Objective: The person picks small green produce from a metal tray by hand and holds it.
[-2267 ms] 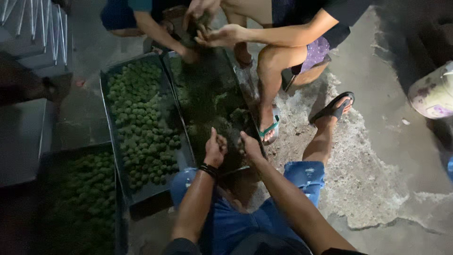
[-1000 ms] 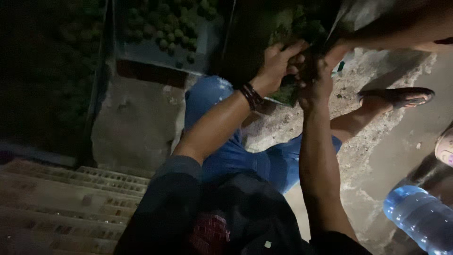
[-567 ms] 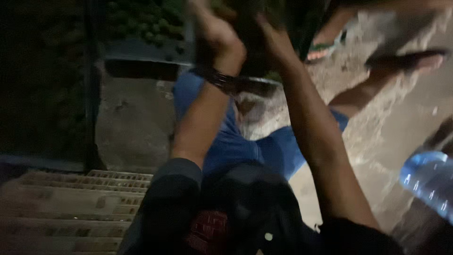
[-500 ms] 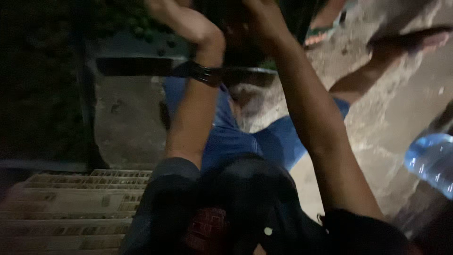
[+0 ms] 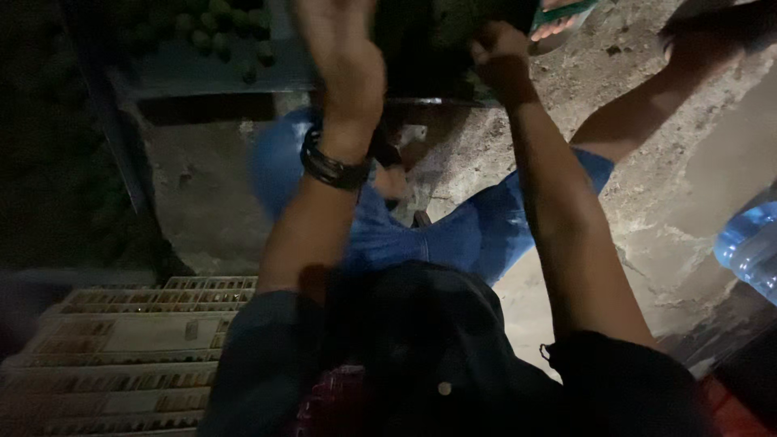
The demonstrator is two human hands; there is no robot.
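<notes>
both hands at dark tray (image 5: pixel 453 99) near edge

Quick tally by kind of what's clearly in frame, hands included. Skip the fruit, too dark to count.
Hands: 2, left hand and right hand
Wristband: 1
Tray of green fruit: 1
Pale slatted crate: 1
Blue water bottle: 1
Sandalled foot: 1
Total: 7

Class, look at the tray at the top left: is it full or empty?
Cannot tell how full. The tray holds small round green fruits near its front edge, but the frame cuts off the rest.
</notes>
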